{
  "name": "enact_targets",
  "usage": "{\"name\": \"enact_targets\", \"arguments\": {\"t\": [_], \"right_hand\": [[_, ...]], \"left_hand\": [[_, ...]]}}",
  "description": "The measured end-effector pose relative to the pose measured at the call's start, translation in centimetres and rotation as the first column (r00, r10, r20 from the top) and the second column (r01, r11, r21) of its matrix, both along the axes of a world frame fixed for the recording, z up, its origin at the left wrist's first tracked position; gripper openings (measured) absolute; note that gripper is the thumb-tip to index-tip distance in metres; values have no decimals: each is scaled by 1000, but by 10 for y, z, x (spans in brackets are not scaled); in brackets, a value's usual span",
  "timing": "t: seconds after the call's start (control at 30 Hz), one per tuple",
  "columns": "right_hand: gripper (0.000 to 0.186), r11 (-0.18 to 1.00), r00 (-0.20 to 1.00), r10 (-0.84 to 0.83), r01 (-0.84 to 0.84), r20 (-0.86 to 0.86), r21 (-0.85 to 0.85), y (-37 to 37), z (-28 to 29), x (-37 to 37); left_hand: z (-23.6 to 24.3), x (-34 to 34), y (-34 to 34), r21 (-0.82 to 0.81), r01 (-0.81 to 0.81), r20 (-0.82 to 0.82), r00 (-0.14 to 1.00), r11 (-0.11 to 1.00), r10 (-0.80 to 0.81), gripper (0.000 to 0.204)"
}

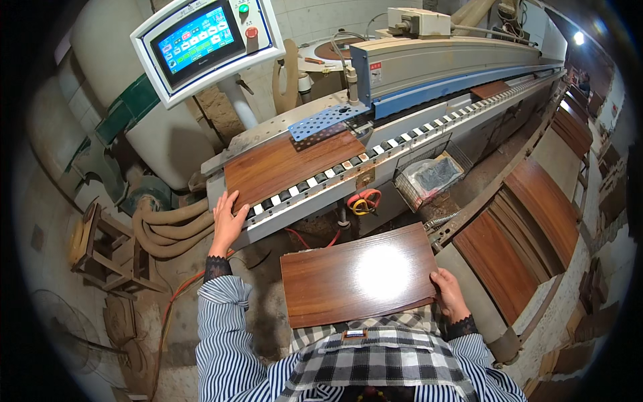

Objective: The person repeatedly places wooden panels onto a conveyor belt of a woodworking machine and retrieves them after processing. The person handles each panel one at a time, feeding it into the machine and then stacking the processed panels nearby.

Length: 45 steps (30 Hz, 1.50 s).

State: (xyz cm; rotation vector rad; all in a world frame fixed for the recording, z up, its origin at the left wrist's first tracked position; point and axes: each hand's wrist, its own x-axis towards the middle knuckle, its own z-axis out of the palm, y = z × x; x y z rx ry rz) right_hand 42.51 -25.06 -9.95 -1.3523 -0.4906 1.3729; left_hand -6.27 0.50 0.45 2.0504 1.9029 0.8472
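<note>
My left hand (228, 218) lies with fingers spread on the near left corner of a brown wood-grain panel (274, 173). That panel rests on the infeed end of a long edge-banding machine (429, 74), its far right part under a blue perforated plate (320, 124). Along its front side runs a track of black and white pads (315, 181). Against my checked apron, my right hand (450, 292) grips a second wood-grain panel (341, 275) by its right edge, thumb on top. A bright glare sits on that panel's surface.
A control screen (197, 43) with green and red buttons stands at the back left. Right of me, stacked brown panels (499, 268) lie on a roller conveyor. A wire basket (432, 175) hangs off the machine's front. Ribbed hoses (171, 231) and a wooden stool (110, 248) are at left.
</note>
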Motion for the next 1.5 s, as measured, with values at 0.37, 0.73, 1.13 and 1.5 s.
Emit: {"name": "enact_targets", "arguments": {"t": [0.37,0.73,1.13,1.5], "right_hand": [[24,1000,1000,-2,2,-5,7,0,1,0],[25,1000,1000,-9,10,-8,22,0,-1,0],[26,1000,1000,-4,4,1,17,0,4,-3],[50,982,987,129,-115,-95,148,-11,21,1]], "left_hand": [[-8,-8,6,39,16,5,1000,999,-16,57],[7,23,5,-54,-55,-113,992,997,49,62],[0,55,16,-1,-35,-177,984,999,35,64],[-3,132,44,76,109,-34,994,991,-107,67]]}}
